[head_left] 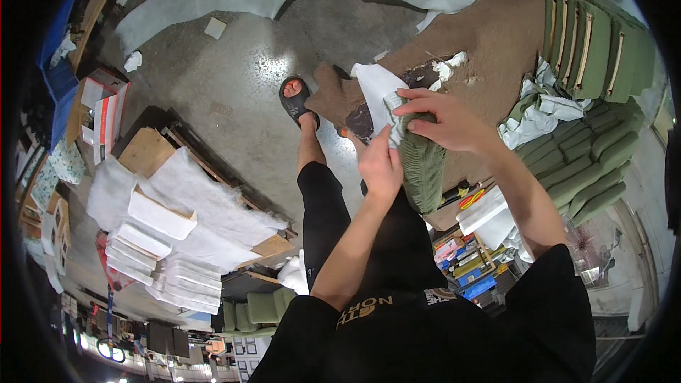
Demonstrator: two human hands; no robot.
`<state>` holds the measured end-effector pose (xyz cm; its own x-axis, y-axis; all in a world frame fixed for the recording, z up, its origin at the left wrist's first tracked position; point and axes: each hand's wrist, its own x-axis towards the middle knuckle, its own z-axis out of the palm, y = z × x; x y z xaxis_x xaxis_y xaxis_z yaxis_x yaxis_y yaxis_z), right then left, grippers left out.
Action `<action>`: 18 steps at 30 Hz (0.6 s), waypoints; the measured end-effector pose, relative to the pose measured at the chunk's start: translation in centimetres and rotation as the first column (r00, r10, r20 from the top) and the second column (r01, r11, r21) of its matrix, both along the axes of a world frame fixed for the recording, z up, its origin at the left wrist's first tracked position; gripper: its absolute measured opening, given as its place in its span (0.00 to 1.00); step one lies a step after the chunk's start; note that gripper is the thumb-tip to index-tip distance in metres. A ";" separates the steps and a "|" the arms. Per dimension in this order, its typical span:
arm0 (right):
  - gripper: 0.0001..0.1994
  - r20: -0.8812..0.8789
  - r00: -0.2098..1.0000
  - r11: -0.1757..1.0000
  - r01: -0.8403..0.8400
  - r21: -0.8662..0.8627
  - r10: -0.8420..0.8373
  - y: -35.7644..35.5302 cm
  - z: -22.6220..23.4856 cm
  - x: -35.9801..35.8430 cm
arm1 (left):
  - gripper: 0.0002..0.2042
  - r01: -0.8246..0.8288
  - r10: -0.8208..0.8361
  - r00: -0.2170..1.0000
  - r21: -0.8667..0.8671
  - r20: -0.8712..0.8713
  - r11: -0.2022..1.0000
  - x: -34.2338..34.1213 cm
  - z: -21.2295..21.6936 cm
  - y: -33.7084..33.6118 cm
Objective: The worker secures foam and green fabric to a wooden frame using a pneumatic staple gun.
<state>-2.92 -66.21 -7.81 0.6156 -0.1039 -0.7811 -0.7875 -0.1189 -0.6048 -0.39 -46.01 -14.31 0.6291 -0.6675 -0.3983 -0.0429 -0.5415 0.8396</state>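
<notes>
Gripping one green ribbed cushion cover (423, 163) with both hands, held over the brown worktable (496, 35) edge | left hand (381, 168) closed on its near side | right hand (443, 122) pinching its top with white stuffing (377, 89) | green cushions stacked right, two piles (596, 42) | one sandalled foot (294, 99) on the concrete floor (227, 78)

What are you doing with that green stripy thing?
A person standing at a brown worktable holds a green ribbed fabric cushion cover with both hands. The left hand grips its side, while the right hand pinches the top edge, where white stuffing material sticks out. More green ribbed cushions are stacked to the right, and white foam pads are piled on the left across the floor.
</notes>
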 end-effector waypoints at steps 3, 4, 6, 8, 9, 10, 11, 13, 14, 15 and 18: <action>0.15 0.092 0.995 0.973 -0.007 -0.233 0.029 1.8 -0.3 -1.0 | 0.15 -0.041 0.039 0.997 -0.029 -0.062 0.999 1.6 0.6 -0.3; 0.15 0.099 0.995 0.972 -0.002 -0.233 0.026 2.3 -0.1 -1.6 | 0.12 -0.061 0.055 0.997 -0.099 -0.060 0.993 2.0 0.6 -0.3; 0.12 0.162 0.987 0.964 0.047 -0.261 -0.004 3.3 1.4 -3.1 | 0.08 -0.032 0.022 0.987 -0.062 -0.161 0.998 1.9 2.1 0.9; 0.10 0.178 0.984 0.951 0.072 -0.300 -0.018 3.8 2.3 -3.7 | 0.04 0.041 -0.064 0.931 -0.071 -0.360 0.997 1.5 2.9 1.7; 0.10 0.147 0.982 0.945 0.154 -0.288 -0.115 4.0 2.2 -3.6 | 0.06 0.112 -0.126 0.915 -0.059 -0.384 0.992 3.0 3.4 1.0; 0.10 0.115 0.971 0.931 0.235 -0.280 -0.211 4.1 2.1 -3.5 | 0.06 0.115 -0.131 0.914 -0.064 -0.384 0.991 3.0 3.0 0.7; 0.10 0.114 0.971 0.929 0.236 -0.285 -0.211 3.8 1.9 -3.4 | 0.08 0.141 -0.129 0.885 -0.006 -0.447 0.990 2.7 2.5 0.3; 0.10 0.031 0.964 0.909 0.260 -0.326 -0.265 3.1 1.2 -2.6 | 0.13 0.157 -0.133 0.891 0.019 -0.433 0.987 2.2 2.4 -0.6; 0.10 0.041 0.965 0.910 0.257 -0.325 -0.258 3.3 1.2 -2.5 | 0.13 0.116 -0.103 0.865 -0.004 -0.491 0.993 1.2 1.8 0.2; 0.09 0.011 0.959 0.909 0.271 -0.316 -0.282 3.6 1.7 -3.3 | 0.13 0.136 -0.120 0.861 -0.004 -0.494 0.991 0.9 2.3 0.2; 0.08 -0.109 0.968 0.937 0.185 -0.295 -0.226 4.4 2.7 -4.0 | 0.12 0.189 -0.147 0.793 0.009 -0.592 0.982 0.4 3.7 1.7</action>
<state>-6.95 -61.80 -5.11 0.4446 -0.4435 -0.7782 -0.8866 -0.0939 -0.4530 0.03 -44.31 -10.63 0.1415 -0.7004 -0.6995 0.3505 -0.6254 0.6971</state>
